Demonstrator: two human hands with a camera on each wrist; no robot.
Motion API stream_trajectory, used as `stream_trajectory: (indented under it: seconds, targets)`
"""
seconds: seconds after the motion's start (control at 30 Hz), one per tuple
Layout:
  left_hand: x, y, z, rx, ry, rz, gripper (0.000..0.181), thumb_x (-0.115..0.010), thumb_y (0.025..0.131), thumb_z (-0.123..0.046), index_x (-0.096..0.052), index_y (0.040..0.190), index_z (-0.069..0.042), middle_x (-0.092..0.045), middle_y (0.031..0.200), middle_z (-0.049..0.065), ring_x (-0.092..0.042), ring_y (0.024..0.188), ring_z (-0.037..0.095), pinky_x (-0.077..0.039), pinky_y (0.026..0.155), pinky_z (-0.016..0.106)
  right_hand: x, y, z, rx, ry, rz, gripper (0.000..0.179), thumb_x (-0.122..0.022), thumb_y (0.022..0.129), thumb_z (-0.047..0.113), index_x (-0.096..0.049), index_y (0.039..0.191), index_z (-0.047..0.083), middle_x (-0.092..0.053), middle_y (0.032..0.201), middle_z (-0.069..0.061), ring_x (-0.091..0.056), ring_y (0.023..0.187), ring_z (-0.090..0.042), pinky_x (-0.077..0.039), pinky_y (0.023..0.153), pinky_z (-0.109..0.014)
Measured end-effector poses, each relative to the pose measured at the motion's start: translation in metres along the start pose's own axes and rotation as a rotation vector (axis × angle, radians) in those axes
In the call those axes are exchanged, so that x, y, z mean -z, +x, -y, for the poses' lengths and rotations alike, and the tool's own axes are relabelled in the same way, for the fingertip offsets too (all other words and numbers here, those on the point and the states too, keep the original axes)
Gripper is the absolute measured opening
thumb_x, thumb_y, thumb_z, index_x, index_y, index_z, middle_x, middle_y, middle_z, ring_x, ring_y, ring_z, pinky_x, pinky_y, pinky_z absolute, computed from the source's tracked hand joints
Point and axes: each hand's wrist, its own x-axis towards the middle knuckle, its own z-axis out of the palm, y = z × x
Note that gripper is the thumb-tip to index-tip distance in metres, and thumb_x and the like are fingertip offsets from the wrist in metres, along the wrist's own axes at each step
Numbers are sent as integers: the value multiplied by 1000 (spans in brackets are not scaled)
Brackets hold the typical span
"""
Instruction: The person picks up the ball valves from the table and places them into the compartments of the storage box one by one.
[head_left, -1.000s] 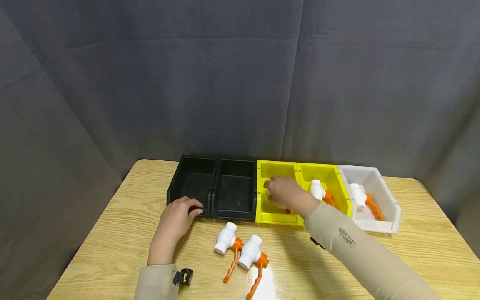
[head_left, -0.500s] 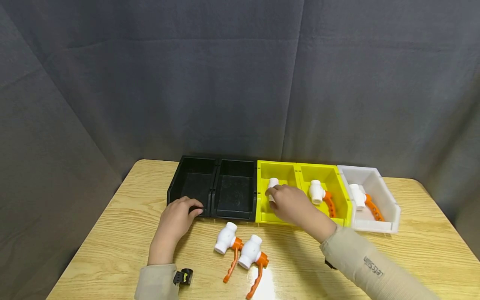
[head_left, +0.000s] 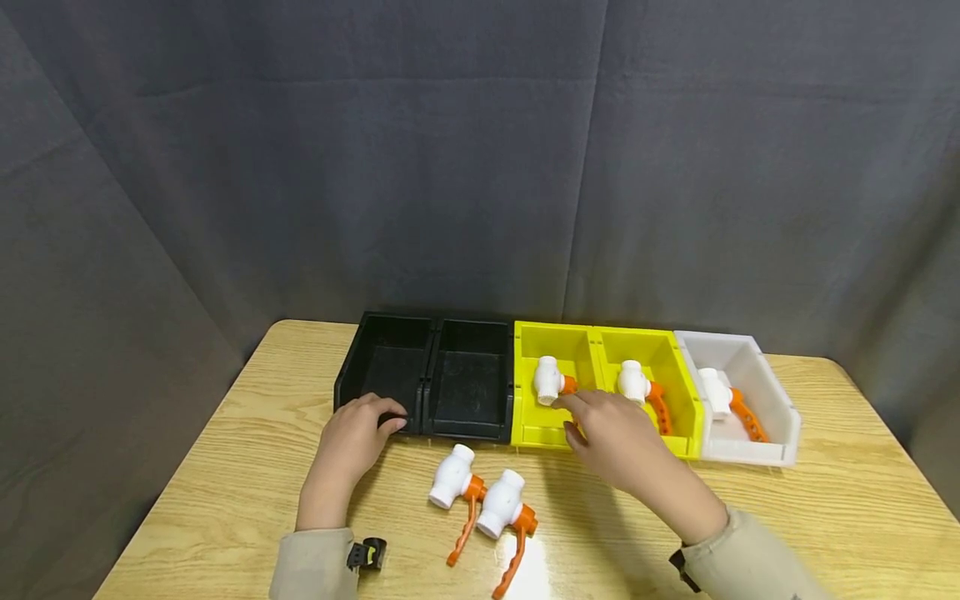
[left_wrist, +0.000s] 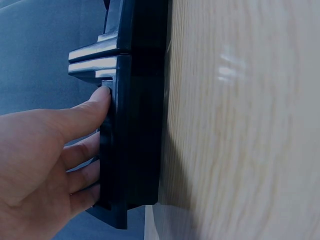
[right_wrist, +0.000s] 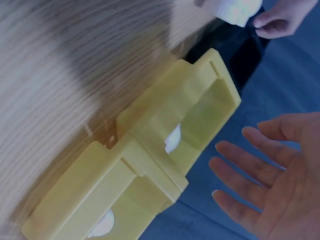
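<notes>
My left hand [head_left: 354, 433] grips the front lip of the leftmost black bin [head_left: 387, 350]. In the left wrist view its thumb [left_wrist: 102, 95] lies on the lip, with the other fingers behind it. My right hand [head_left: 611, 437] holds nothing, its fingers spread loosely above the front of the left yellow bin [head_left: 536, 435]. Inside that bin lies a white ball valve [head_left: 548, 381], its orange handle partly hidden by the hand. Two more ball valves with orange handles, a left one [head_left: 452, 477] and a right one [head_left: 502, 503], lie side by side on the table.
The right yellow bin [head_left: 686, 408] and the white bin [head_left: 783, 429] each contain a ball valve. A second black bin [head_left: 471, 387] stands between the gripped one and the yellow ones. Behind the wooden table [head_left: 225, 500] hangs a grey curtain [head_left: 480, 167].
My right hand has let go of the ball valve in the left yellow bin and drawn back toward the front right. The left hand has stayed on the black bin.
</notes>
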Motion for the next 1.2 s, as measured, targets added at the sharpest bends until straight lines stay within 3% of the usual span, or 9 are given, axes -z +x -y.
stream_trajectory:
  seconds: [0.1, 0.23, 0.37, 0.73, 1.0, 1.2]
  targets:
    - [0, 0, 0, -1, 0, 3, 15, -72, 92, -19, -75, 106, -14, -68, 106, 9, -63, 104, 35, -50, 91, 52, 4, -9, -1, -17, 22, 4, 24, -72, 87, 10, -72, 111, 9, -70, 95, -1, -62, 76, -17, -52, 64, -33]
    - [-1, 0, 0, -4, 0, -2, 15, -72, 92, -20, -75, 106, -14, -68, 105, 9, -64, 103, 35, -50, 90, 52, 10, -21, -3, -47, 59, -4, 24, -72, 89, 12, -72, 113, 10, -72, 107, -4, -67, 93, -26, -56, 78, -43]
    - [-1, 0, 1, -7, 0, -8, 15, -72, 92, -20, -75, 105, -14, -68, 105, 8, -64, 102, 34, -51, 89, 51, 12, -33, -7, -67, 88, -38, 25, -73, 90, 15, -71, 115, 9, -71, 111, -5, -66, 102, -29, -56, 83, -47]
    - [0, 0, 1, -6, -6, -7, 14, -73, 92, -20, -76, 104, -14, -68, 105, 9, -64, 102, 35, -51, 90, 51, 9, -49, -21, -80, 132, -117, 26, -73, 90, 15, -71, 115, 9, -72, 111, -7, -67, 104, -32, -55, 85, -51]
    - [1, -1, 0, -5, -5, -2, 14, -72, 92, -19, -76, 104, -14, -68, 105, 10, -64, 103, 35, -50, 90, 52, 13, -61, -32, -198, 163, -109, 30, -71, 92, 16, -69, 120, 8, -70, 116, -12, -64, 108, -36, -52, 86, -56]
    - [0, -1, 0, -6, -9, -8, 15, -72, 92, -19, -75, 105, -13, -68, 106, 10, -64, 104, 35, -50, 91, 52, 16, -68, -44, -233, 175, -167, 30, -70, 92, 15, -70, 121, 10, -70, 113, -11, -67, 100, -34, -53, 77, -54]
